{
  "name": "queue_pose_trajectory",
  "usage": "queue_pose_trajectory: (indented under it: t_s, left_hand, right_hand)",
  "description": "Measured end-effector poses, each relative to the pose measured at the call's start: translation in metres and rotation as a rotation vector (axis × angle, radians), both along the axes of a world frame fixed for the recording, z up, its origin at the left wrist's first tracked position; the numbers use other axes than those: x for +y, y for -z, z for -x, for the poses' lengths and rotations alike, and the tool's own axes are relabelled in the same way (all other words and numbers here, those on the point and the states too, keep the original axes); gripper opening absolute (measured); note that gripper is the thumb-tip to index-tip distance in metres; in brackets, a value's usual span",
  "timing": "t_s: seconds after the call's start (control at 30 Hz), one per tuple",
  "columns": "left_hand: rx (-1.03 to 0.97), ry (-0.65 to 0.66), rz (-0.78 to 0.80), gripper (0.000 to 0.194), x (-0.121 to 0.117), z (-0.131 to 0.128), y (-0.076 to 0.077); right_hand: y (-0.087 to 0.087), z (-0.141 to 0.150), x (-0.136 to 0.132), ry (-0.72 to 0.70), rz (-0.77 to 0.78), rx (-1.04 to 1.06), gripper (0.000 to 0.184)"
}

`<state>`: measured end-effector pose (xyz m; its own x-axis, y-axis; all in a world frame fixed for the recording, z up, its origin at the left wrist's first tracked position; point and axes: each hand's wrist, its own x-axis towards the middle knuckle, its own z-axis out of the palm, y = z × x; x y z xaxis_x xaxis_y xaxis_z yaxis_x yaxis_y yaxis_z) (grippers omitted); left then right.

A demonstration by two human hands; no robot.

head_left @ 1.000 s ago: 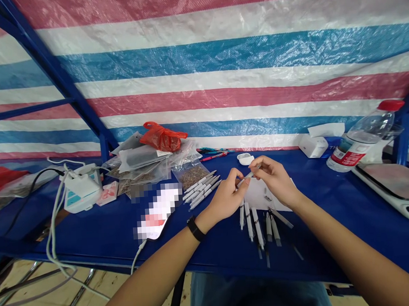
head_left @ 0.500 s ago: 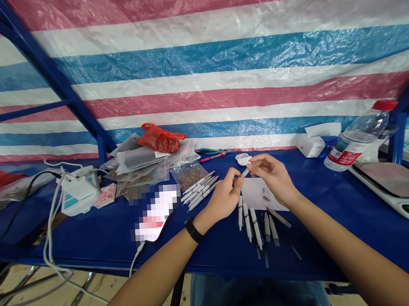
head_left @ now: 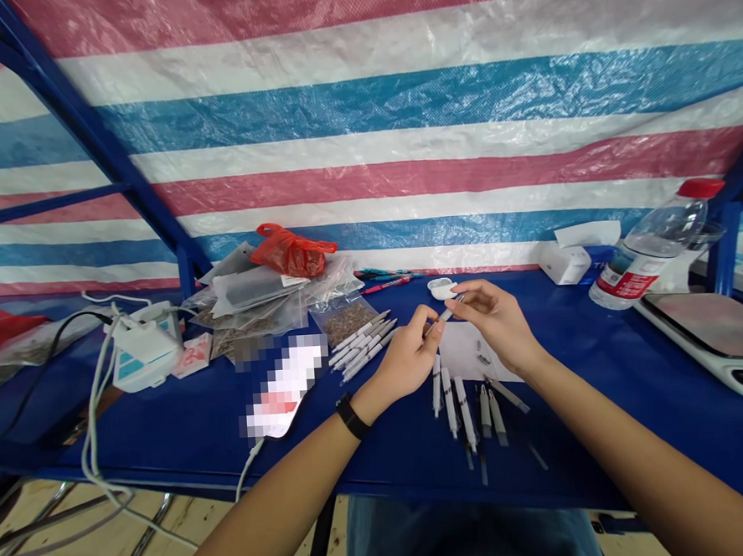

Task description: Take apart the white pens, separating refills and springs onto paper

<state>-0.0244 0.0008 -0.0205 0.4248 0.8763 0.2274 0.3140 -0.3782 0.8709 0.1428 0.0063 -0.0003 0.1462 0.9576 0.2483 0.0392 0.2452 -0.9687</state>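
Over the middle of the table, my left hand (head_left: 410,351) is closed round a pale grey pen barrel (head_left: 445,315). My right hand (head_left: 496,316) pinches its far end between thumb and fingers; the fingers hide much of it. Beneath them lies a white sheet of paper (head_left: 457,352) with small springs (head_left: 483,355). Nearer me are white pen barrels (head_left: 464,415), grey pen grips (head_left: 497,420) and thin, dark refills (head_left: 484,470). Several white pens (head_left: 363,346) form a pile left of my left hand. A small white dish (head_left: 441,288) stands behind my fingers.
A phone (head_left: 287,388) on a cable lies left of my left forearm. Clear bags of brown bits (head_left: 342,317) and a red bag (head_left: 293,251) are at the back left. At right stand a bottle (head_left: 638,266), a white box (head_left: 564,264) and a scale (head_left: 715,341).
My right fingers have shifted slightly along the pen barrel's far end. The left hand keeps its hold, and the things on the table stay where they were.
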Motion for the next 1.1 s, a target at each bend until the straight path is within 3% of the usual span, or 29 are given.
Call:
queue_pose_trajectory:
  t_s: [0.17,0.4,0.57,0.97,1.1]
  left_hand:
    - [0.028,0.016,0.005,0.016,0.0007,-0.0011,0.0016]
    - [0.029,-0.003,-0.012,0.017,-0.0001,0.0000,-0.0022]
    - [0.024,-0.007,-0.004,0.015,0.0007,-0.0002,-0.0013]
    - [0.040,-0.020,-0.022,0.014,0.0012,0.0007,-0.0008]
    - [0.034,0.002,-0.025,0.016,-0.0002,0.0006,-0.0013]
  right_hand:
    - [-0.0002,0.0013,-0.0004,-0.050,-0.017,0.060,0.047]
    - [-0.0057,0.0013,-0.0020,0.026,0.071,-0.041,0.051]
    - [-0.0069,0.0023,-0.0035,0.014,0.076,-0.004,0.056]
    - [-0.0046,0.0012,-0.0033,-0.121,0.072,0.029,0.041]
    - [-0.0001,0.0006,-0.0013,-0.092,0.081,-0.044,0.042]
